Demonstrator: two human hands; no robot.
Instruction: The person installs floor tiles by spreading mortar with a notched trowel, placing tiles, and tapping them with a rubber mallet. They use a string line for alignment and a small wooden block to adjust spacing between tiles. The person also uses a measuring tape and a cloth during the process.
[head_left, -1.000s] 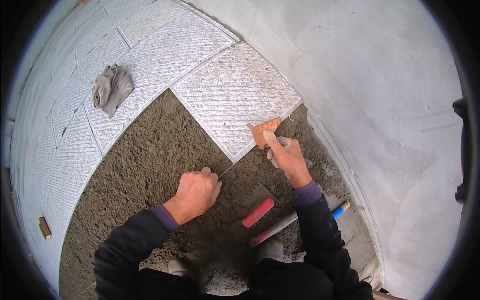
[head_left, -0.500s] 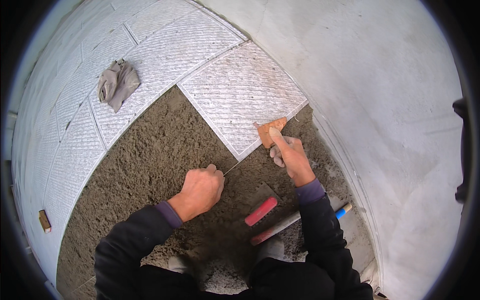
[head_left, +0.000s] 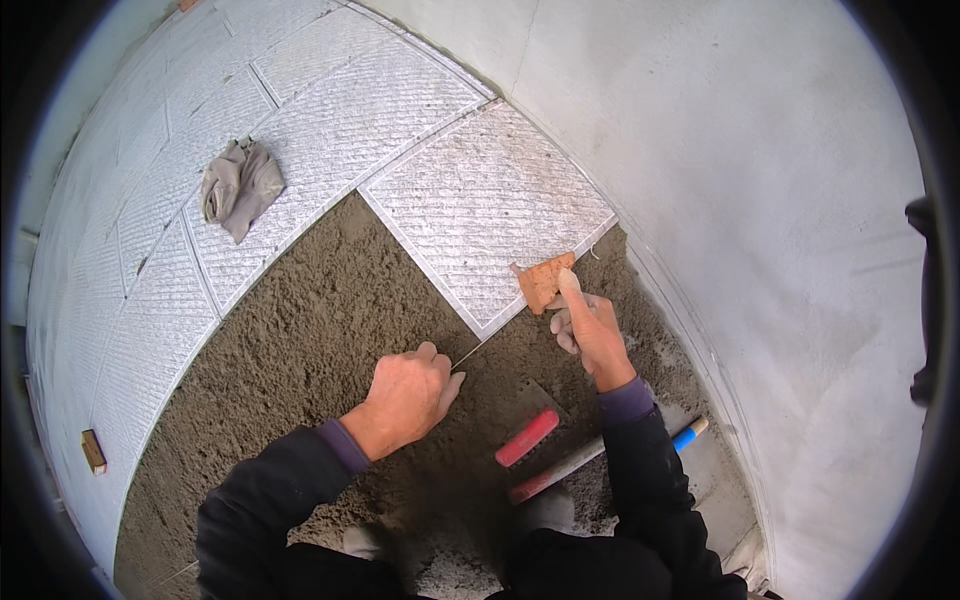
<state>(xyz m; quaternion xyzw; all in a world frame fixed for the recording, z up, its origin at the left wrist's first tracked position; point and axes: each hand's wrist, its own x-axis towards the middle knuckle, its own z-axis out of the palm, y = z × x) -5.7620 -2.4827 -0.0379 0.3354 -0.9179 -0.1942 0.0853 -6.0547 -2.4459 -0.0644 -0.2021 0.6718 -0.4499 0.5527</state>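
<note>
A crumpled grey cloth (head_left: 243, 190) lies ahead on your left; nearer you, far left, sits a small brown block (head_left: 93, 452). A plain grey wall (head_left: 760, 230) rises on your right.

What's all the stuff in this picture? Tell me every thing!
Tiles: several, pale grey, upper left
Mortar bed: one, greyish brown, middle
Smooth wall: one, grey, right
Cloth: one, grey, on the tiles
Small block: one, brown, far left
Trowel: one, red-handled, on the mortar
Long tool: seemingly one, red, grey and blue, lower right
Chip: one, orange, at the edge of the front tile
Thin line: one, pale, by that tile's corner
Shoes: two, greyish, bottom
Trousers: one pair, black, bottom
Sleeves: two, black, purple cuffs, lower part
Left hand: one, bare, gripping the line
Right hand: one, bare, holding the chip
</note>
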